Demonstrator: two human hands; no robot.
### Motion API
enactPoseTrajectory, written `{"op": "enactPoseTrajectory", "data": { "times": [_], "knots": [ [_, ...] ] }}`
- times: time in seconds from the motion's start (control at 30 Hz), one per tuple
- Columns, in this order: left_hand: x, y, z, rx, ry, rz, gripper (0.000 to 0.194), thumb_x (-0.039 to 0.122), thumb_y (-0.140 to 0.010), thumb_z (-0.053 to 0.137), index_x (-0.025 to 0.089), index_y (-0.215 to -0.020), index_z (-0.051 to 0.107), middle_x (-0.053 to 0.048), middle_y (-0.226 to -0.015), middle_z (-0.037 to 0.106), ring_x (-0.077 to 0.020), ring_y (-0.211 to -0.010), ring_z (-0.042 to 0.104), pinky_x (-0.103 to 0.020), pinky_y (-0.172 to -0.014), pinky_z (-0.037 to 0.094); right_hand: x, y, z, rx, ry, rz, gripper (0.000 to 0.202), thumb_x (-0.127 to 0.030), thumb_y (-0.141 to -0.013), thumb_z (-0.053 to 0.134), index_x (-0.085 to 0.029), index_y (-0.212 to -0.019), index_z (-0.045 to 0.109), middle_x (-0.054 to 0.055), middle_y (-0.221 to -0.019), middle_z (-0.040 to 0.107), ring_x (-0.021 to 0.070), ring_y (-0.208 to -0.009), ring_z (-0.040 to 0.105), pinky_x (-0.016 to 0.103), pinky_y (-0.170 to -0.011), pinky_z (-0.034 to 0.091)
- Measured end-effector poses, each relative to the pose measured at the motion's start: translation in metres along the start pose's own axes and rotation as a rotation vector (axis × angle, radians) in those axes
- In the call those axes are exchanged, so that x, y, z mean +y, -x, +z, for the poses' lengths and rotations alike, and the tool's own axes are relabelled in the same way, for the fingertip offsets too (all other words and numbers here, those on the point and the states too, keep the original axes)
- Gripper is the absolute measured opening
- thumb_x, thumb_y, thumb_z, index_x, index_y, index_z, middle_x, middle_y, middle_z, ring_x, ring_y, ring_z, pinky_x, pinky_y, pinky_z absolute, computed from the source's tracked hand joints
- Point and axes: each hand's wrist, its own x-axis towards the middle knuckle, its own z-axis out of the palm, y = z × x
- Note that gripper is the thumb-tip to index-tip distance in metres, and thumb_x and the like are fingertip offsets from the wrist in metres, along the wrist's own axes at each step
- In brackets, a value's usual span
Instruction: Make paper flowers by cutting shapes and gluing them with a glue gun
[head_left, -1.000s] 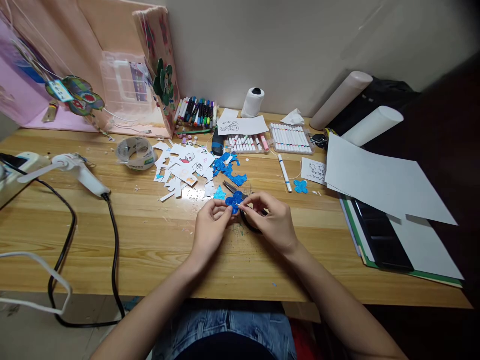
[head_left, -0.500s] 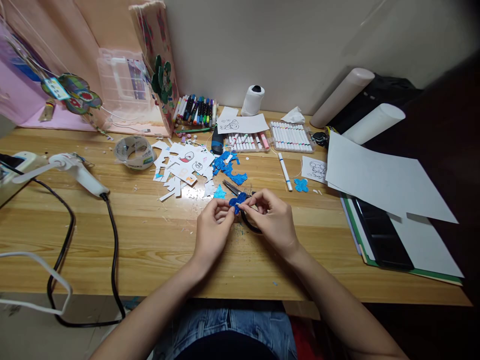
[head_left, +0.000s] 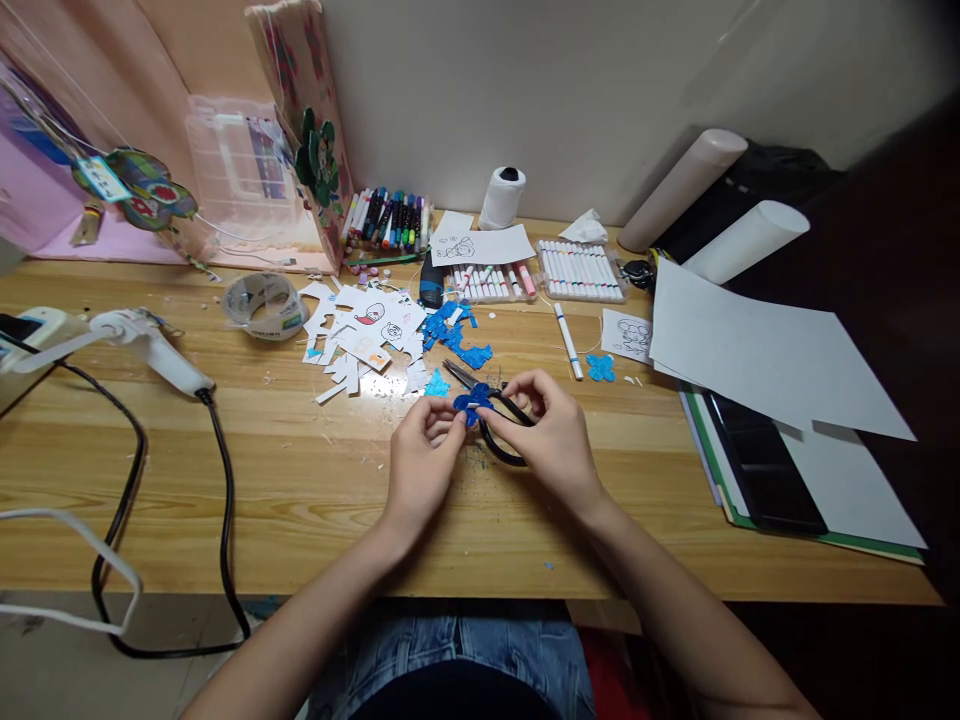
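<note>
A dark blue flower-shaped cutout (head_left: 472, 402) with a small white strip on it is pinched between the thumb and fingers of my left hand (head_left: 426, 455). My right hand (head_left: 553, 432) has its thumb tip at the cutout's right side, while its index finger is lifted away and curved. Under the hands lie scissors (head_left: 504, 459) with black handles, their blades pointing to the upper left. Beyond my left hand are a light blue scrap (head_left: 437, 382) and darker blue scraps (head_left: 469, 352). A lighter blue flower cutout (head_left: 601, 368) rests farther right.
White paper scraps (head_left: 367, 325) and a tape roll (head_left: 266, 306) lie left of centre. Marker sets (head_left: 581, 271) stand at the back, with a loose marker (head_left: 568, 342) in front. Large white sheets (head_left: 780, 350) are at right; a white device (head_left: 154, 350) with a black cable is at left.
My right index finger has lifted away from the thumb and the blue cutout, opening the pinch. More of the scissors' handles now shows. The view has shifted slightly.
</note>
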Motion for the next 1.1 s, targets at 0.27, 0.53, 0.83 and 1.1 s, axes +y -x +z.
{"op": "enactPoseTrajectory", "data": {
  "times": [0.27,0.53,0.83,1.1],
  "knots": [
    [0.003,0.0,0.0,-0.069,0.056,-0.031,0.017,0.025,-0.074,0.064,0.015,-0.083,0.053,-0.001,-0.079,0.063,-0.0113,-0.075,0.063,-0.022,-0.072,0.05,0.008,-0.009,0.003,-0.17,-0.201,0.122,0.014,-0.031,-0.072,0.067,-0.017,-0.074,0.068,-0.001,-0.069,0.049,0.0124,-0.061,0.045,0.025,-0.055,0.035],
    [0.01,-0.001,-0.002,-0.116,0.045,-0.074,0.024,0.031,-0.07,0.068,0.014,-0.084,0.057,-0.003,-0.082,0.066,-0.0133,-0.077,0.064,-0.023,-0.072,0.051,0.006,-0.008,0.0,-0.22,-0.239,0.154,0.016,-0.033,-0.07,0.068,-0.016,-0.071,0.067,-0.002,-0.064,0.048,0.011,-0.056,0.042,0.024,-0.05,0.032],
    [0.014,-0.004,-0.004,-0.107,0.068,-0.094,0.027,0.034,-0.065,0.072,0.014,-0.078,0.058,-0.002,-0.076,0.066,-0.0141,-0.073,0.065,-0.024,-0.07,0.051,-0.006,-0.013,-0.013,-0.295,-0.269,0.135,0.023,-0.037,-0.077,0.061,-0.017,-0.084,0.07,0.003,-0.077,0.056,0.0144,-0.07,0.053,0.026,-0.062,0.042],
    [0.017,-0.008,-0.01,-0.092,0.061,-0.164,0.035,0.037,-0.063,0.074,0.014,-0.084,0.058,-0.004,-0.084,0.068,-0.0167,-0.076,0.067,-0.027,-0.077,0.051,0.081,0.044,-0.148,0.372,0.707,0.428,0.056,-0.054,-0.075,0.054,-0.01,-0.108,0.061,0.019,-0.101,0.056,0.035,-0.103,0.047,0.05,-0.087,0.036]
  ]
}}
